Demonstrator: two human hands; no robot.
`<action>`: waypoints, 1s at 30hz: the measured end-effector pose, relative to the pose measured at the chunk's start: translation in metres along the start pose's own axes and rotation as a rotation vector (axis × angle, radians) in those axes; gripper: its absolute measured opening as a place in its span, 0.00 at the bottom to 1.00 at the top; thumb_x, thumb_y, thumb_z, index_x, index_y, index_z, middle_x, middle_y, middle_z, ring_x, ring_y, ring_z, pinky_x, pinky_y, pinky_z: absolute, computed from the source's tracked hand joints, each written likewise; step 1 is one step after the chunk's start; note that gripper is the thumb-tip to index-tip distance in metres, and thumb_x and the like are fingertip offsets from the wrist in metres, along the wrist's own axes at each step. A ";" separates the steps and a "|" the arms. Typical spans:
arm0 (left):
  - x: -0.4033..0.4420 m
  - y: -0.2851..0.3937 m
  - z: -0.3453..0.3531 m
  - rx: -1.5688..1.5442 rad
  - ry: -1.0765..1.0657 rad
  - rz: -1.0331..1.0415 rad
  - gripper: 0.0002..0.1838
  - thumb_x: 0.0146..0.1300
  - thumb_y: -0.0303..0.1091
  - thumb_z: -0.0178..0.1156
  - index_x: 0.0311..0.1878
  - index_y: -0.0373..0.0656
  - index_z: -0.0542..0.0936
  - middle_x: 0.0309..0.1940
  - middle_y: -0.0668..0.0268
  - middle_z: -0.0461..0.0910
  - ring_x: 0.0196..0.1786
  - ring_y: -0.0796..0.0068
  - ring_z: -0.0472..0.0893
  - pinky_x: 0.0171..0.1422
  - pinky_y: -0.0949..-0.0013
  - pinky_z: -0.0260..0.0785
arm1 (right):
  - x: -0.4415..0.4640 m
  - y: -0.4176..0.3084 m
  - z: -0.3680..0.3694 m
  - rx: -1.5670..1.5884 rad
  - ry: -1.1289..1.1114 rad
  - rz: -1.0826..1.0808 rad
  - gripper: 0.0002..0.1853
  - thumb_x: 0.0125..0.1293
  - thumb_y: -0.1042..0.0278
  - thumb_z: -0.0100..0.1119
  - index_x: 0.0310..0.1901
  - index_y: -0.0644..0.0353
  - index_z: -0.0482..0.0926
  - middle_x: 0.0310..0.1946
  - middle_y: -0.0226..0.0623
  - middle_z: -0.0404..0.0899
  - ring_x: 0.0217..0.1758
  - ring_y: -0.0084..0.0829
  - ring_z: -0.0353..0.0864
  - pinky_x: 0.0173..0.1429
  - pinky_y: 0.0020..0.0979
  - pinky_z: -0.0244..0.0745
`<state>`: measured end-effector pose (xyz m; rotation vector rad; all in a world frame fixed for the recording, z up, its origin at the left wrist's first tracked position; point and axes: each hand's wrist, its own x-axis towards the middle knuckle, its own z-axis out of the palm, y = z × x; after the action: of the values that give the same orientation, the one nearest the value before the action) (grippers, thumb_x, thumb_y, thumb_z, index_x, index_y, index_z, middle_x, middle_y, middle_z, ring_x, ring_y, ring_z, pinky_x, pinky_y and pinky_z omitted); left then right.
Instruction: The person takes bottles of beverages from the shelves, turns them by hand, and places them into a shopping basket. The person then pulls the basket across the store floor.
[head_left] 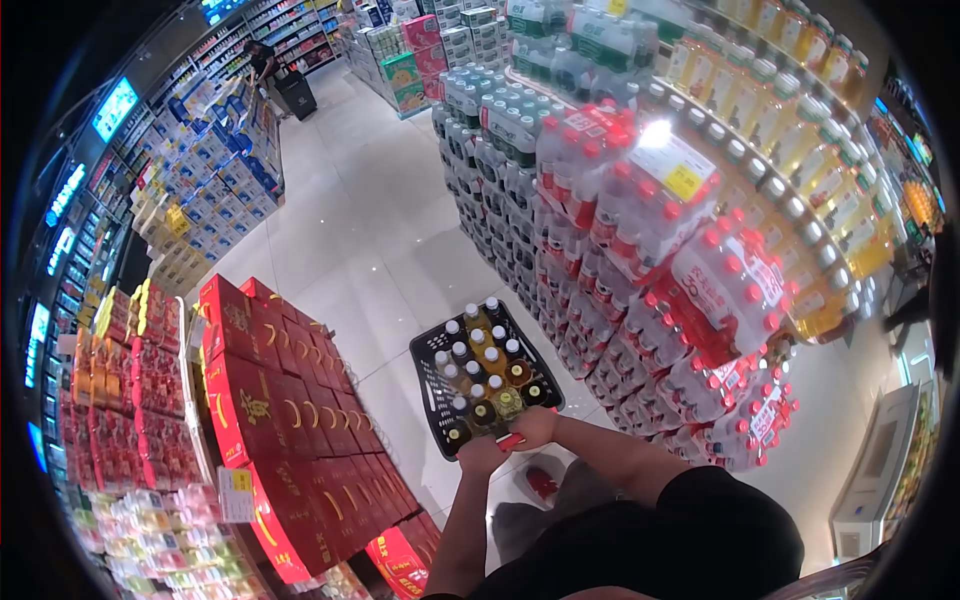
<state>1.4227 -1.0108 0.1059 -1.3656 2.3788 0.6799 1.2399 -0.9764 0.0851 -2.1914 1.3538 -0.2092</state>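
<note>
A black shopping basket is in front of my legs, packed with several bottles. Most have white caps; some hold yellow liquid, while those at the near end look darker. Both hands meet at the near end of the basket on its red handle. My left hand is closed around the left part of the handle. From the right, my right hand grips the same handle close beside it. My fingers are partly hidden from above.
Red gift boxes are stacked close on the left. Shrink-wrapped water bottles stand in a tall pile on the right. A tiled aisle runs ahead, with blue-and-white boxes beside it. Far off, a person stands near a dark bin.
</note>
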 end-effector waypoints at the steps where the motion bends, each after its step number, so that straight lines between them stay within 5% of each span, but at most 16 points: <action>1: 0.015 -0.003 -0.011 0.003 0.017 0.032 0.24 0.49 0.60 0.57 0.34 0.48 0.83 0.31 0.61 0.83 0.38 0.59 0.83 0.41 0.58 0.75 | 0.012 0.012 -0.009 -0.004 0.010 0.006 0.22 0.51 0.39 0.59 0.26 0.54 0.77 0.22 0.41 0.78 0.28 0.46 0.80 0.32 0.45 0.73; 6: 0.089 -0.029 -0.053 -0.018 0.139 0.163 0.21 0.47 0.57 0.60 0.30 0.47 0.82 0.26 0.62 0.82 0.32 0.60 0.83 0.37 0.58 0.74 | 0.077 0.048 -0.062 -0.042 -0.001 0.046 0.23 0.51 0.39 0.59 0.25 0.55 0.76 0.22 0.41 0.78 0.28 0.46 0.80 0.30 0.44 0.72; 14: 0.191 -0.080 -0.088 -0.014 0.622 0.370 0.16 0.46 0.49 0.65 0.22 0.48 0.74 0.18 0.67 0.76 0.24 0.65 0.79 0.28 0.62 0.68 | 0.184 0.105 -0.108 -0.105 0.070 0.054 0.20 0.48 0.42 0.62 0.25 0.54 0.76 0.22 0.39 0.78 0.26 0.46 0.79 0.29 0.45 0.72; 25: 0.324 -0.144 -0.180 -0.215 0.523 0.390 0.12 0.46 0.42 0.64 0.24 0.46 0.75 0.18 0.65 0.77 0.24 0.64 0.79 0.30 0.62 0.70 | 0.335 0.174 -0.183 -0.200 -0.042 0.072 0.20 0.47 0.44 0.65 0.25 0.55 0.75 0.21 0.38 0.77 0.26 0.45 0.79 0.31 0.44 0.74; 30: 0.379 -0.174 -0.218 -0.213 0.508 0.369 0.11 0.46 0.42 0.64 0.25 0.46 0.76 0.19 0.65 0.77 0.25 0.64 0.80 0.30 0.61 0.70 | 0.396 0.203 -0.205 -0.215 0.152 -0.043 0.20 0.44 0.45 0.66 0.21 0.53 0.71 0.16 0.36 0.73 0.21 0.43 0.76 0.25 0.43 0.69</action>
<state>1.3785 -1.4771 0.0612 -1.3117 3.0917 0.7711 1.1894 -1.4639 0.0900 -2.4259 1.4717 -0.2619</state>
